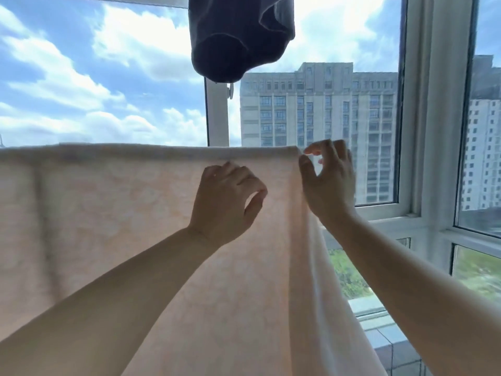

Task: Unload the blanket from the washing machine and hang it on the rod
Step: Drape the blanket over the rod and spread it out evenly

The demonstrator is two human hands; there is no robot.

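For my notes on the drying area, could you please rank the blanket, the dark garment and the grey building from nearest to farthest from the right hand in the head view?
1. Blanket: its top corner is at the right hand's fingertips.
2. Dark garment: hanging overhead, up and left.
3. Grey building: outside, beyond the window.

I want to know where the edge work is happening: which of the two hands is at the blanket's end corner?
The right hand, at the top right corner of the pink blanket. The left hand sits further in, in front of the blanket's face.
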